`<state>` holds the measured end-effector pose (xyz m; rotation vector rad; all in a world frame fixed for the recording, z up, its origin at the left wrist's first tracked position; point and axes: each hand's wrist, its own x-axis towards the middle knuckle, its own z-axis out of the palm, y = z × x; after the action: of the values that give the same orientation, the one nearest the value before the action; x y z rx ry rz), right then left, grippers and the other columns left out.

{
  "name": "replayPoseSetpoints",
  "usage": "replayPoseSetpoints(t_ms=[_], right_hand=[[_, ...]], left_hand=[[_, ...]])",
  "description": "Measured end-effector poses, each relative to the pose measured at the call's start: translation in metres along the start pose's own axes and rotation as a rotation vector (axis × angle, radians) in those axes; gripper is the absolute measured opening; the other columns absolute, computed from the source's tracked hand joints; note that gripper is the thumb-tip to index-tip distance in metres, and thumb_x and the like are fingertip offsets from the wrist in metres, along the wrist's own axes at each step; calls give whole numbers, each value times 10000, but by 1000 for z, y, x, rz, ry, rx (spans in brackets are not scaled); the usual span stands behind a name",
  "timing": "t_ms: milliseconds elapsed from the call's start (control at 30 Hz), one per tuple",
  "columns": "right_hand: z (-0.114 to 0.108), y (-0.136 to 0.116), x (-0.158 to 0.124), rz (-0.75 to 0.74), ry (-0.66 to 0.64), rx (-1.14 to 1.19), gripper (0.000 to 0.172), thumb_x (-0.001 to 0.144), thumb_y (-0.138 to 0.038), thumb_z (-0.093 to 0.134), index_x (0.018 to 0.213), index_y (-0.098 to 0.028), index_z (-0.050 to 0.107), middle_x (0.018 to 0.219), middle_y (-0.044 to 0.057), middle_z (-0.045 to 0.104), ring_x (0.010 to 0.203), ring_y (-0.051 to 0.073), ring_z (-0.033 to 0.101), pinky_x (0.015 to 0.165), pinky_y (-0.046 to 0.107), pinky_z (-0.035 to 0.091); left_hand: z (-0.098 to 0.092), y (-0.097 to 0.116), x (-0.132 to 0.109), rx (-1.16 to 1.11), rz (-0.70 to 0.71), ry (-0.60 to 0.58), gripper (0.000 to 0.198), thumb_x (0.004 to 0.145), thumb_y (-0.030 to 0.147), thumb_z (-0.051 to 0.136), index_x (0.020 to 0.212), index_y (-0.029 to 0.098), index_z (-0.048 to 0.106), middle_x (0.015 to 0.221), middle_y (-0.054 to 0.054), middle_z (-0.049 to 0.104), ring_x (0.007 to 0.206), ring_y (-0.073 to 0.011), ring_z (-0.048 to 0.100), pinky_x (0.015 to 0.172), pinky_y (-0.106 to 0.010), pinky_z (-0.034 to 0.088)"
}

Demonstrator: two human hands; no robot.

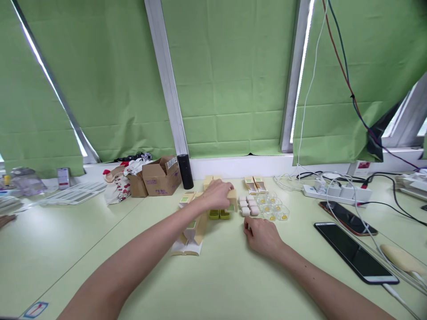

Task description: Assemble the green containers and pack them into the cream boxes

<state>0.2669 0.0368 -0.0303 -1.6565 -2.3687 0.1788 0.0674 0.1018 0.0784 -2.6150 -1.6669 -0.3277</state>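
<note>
My left hand (217,194) reaches across the table with its fingers closed on a small cream cardboard box (232,201), which is tilted above green square containers (219,214). My right hand (263,235) rests on the tabletop, fingers curled in, with nothing visible in them. Just beyond it lie small pale pink and white rounded blocks (248,206) in rows. To their right are clear plastic cups (274,206) with yellow spots inside. More cream boxes with green labels (192,224) stand under and left of my left forearm, partly hidden by it. Two open boxes (256,185) stand behind the blocks.
A brown carton (163,175), a black cylinder (185,172) and a patterned bag (116,184) stand along the back left. At right are a power strip (336,194), two phones (356,252) and loose cables. Another person's hand (6,220) shows at the left edge.
</note>
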Motion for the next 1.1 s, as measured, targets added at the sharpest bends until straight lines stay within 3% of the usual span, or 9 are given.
replayPoseSetpoints(t_ms=[100, 200, 433, 600, 800, 1100], right_hand=[[0, 0, 0, 0, 1, -1, 128, 958, -187, 562, 996, -214, 681, 979, 86, 797, 860, 262, 742, 629, 305, 298], [1, 0, 0, -8, 9, 2, 134, 953, -189, 562, 1002, -210, 685, 990, 85, 799, 862, 263, 742, 622, 308, 291], [0, 0, 0, -12, -4, 8, 143, 959, -193, 555, 1007, -211, 689, 1005, 97, 799, 869, 270, 741, 635, 311, 314], [0, 0, 0, -11, -10, -3, 140, 967, -212, 552, 1016, -213, 683, 1016, 103, 800, 878, 270, 741, 650, 307, 323], [2, 2, 1, -21, -10, 7, 140, 965, -207, 551, 1015, -216, 681, 1005, 104, 797, 877, 278, 741, 659, 310, 333], [0, -1, -1, -19, 7, 7, 117, 959, -194, 561, 991, -213, 671, 993, 94, 803, 870, 268, 747, 629, 308, 294]], left_hand=[[-11, -20, 31, 58, -54, 38, 535, 727, 223, 736, 1257, 186, 674, 1142, -148, 736, 1204, -400, 569, 1052, -475, 369], [-10, -38, 54, 124, -95, 51, 542, 723, 202, 733, 1258, 152, 656, 1148, -181, 729, 1228, -408, 526, 1073, -510, 320], [30, -64, 79, 222, -146, 5, 423, 772, 226, 733, 1179, 152, 647, 1134, -194, 722, 1268, -390, 440, 1088, -529, 264], [52, -73, 79, 273, -178, 1, 464, 759, 209, 724, 1211, 148, 637, 1325, -229, 644, 1345, -405, 390, 1130, -580, 214], [57, -69, 70, 280, -183, 43, 539, 764, 172, 733, 1282, 124, 591, 1456, -251, 509, 1444, -427, 288, 1154, -575, 202], [75, -39, 37, 300, -166, 32, 496, 810, 217, 690, 1276, 72, 603, 1312, -277, 601, 1261, -411, 518, 1066, -483, 362]])
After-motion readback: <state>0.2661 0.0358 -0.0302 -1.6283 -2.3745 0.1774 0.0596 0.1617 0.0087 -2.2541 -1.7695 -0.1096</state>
